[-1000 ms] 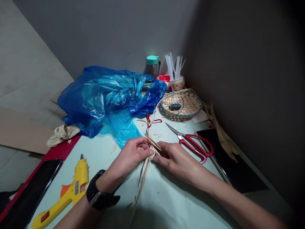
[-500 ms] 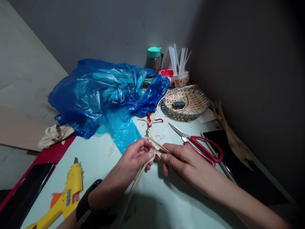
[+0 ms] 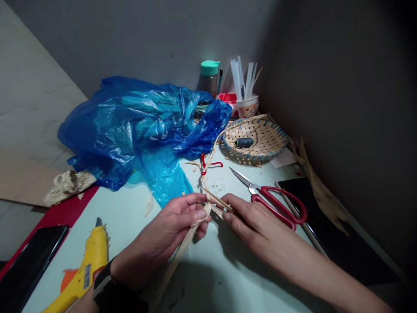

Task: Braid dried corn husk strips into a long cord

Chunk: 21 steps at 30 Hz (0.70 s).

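Pale, flat plant-fibre strips (image 3: 182,248) meet between my two hands in the middle of the table. My left hand (image 3: 185,217) pinches them with thumb and fingers, and one long strip trails from it toward me. My right hand (image 3: 244,217) is closed on other strips, which stretch across to the left fingers. Beyond the hands, a braided cord (image 3: 212,155) of the same fibre runs up to the woven basket. Red string (image 3: 204,164) is tied around the cord. Part of each strip is hidden by the fingers.
Red-handled scissors (image 3: 270,202) lie right of my hands. A woven basket (image 3: 260,134) holds a dark thread spool (image 3: 244,142). A blue plastic bag (image 3: 130,130) spreads at the back left. The yellow glue gun (image 3: 96,252) lies front left. Behind stand a bottle (image 3: 209,78) and a cup (image 3: 247,108) of glue sticks.
My left fingers have straightened along the strips, and the left wrist has shifted slightly left. The trailing strip now shows its broader face. My right hand keeps its hold.
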Motion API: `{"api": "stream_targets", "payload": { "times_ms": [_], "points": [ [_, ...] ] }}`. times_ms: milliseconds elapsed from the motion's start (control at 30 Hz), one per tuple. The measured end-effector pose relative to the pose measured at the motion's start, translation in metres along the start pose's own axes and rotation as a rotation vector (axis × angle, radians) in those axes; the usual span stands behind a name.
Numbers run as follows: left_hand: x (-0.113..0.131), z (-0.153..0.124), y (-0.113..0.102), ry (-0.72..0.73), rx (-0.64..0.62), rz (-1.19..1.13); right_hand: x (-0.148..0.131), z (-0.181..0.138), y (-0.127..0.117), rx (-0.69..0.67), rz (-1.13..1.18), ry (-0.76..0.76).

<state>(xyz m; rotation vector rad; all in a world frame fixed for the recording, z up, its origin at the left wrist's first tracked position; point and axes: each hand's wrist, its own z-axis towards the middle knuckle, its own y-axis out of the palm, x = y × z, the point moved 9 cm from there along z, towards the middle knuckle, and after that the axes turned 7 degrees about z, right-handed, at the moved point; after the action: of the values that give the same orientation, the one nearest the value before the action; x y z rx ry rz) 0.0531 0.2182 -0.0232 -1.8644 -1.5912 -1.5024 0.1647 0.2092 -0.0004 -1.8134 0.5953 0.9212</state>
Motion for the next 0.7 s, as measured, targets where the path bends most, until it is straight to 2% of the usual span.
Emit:
{"api": "stream_targets", "payload": {
  "times_ms": [133,333,467,700],
  "points": [
    [-0.0025,0.0035,-0.0025,0.017,0.014,-0.005,-0.0037,-0.0004,-0.0022,0.011,0.006,-0.038],
    [-0.0085,0.0075,-0.0076,0.006,0.098,-0.027,-0.0034,0.0003,0.0024,-0.037,-0.014,-0.016],
    [-0.0051,0.0074,-0.0044,0.063,0.08,-0.013,-0.0039,0.001,0.0023,-0.037,0.016,-0.021],
    [-0.0041,0.0078,-0.0055,0.048,0.066,0.011,-0.0054,0.0087,0.0059,-0.128,0.21,-0.033]
  ]
}}
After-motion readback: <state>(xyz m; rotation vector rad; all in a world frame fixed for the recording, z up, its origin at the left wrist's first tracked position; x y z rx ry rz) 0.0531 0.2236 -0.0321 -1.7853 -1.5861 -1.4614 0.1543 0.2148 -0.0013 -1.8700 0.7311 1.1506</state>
